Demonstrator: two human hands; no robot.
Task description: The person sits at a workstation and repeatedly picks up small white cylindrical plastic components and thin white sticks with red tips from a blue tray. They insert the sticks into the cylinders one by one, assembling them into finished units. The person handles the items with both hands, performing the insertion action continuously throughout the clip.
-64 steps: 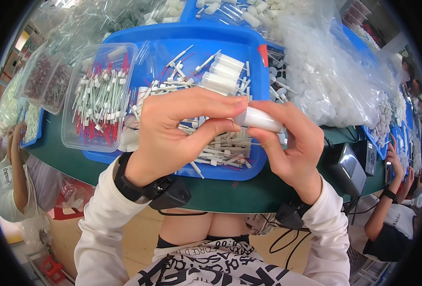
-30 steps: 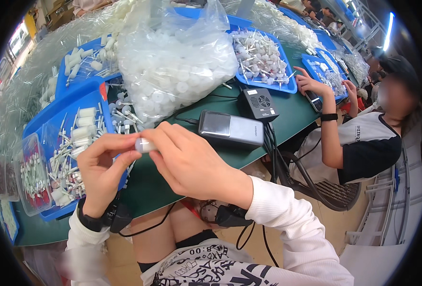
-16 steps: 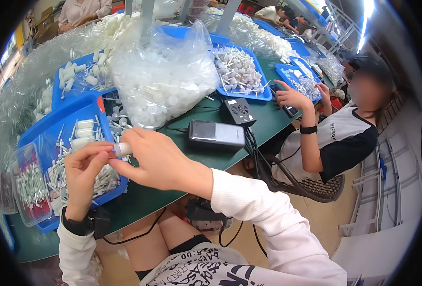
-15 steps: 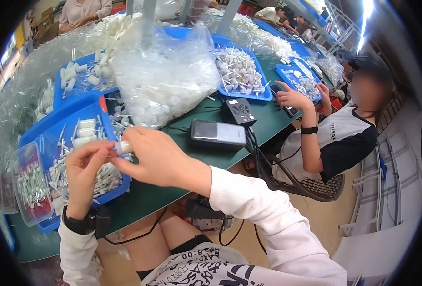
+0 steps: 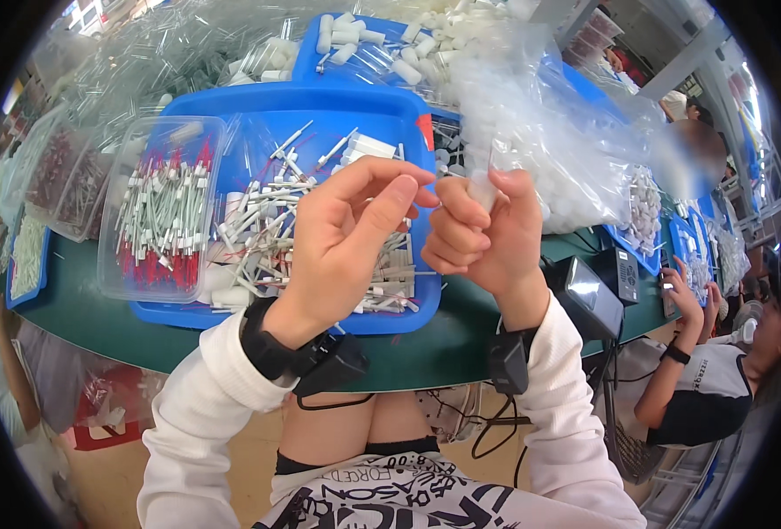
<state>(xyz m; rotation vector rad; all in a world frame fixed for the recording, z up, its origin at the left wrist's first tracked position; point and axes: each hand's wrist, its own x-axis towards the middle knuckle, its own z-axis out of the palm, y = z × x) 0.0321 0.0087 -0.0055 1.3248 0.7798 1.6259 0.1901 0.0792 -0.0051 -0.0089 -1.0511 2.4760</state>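
Note:
My right hand [image 5: 487, 229] is closed, with a short whitish cylinder [image 5: 481, 189] gripped between thumb and curled index finger. Just to its left, my left hand [image 5: 342, 234] has thumb and fingertips drawn together; whatever they pinch, if anything, is too small to make out. A narrow gap separates the two hands. Both are above a blue tray [image 5: 232, 99] heaped with small white cylinders and thin rods with fine wires [image 5: 263, 216]. Left of my left hand, a clear plastic box [image 5: 108, 256] holds many white-and-grey rods with red ends.
A big clear bag of white caps [image 5: 549, 150] stands behind my right hand. Black and grey boxes [image 5: 589, 295] with cables sit at the right of the green table [image 5: 382, 366]. Another blue tray [image 5: 307, 53] lies behind. A co-worker [image 5: 699, 379] sits at right.
The view has swung left, and the trays appear nearer the middle. Both hands were together at the white cylinder; now they are apart, and it is in my right hand.

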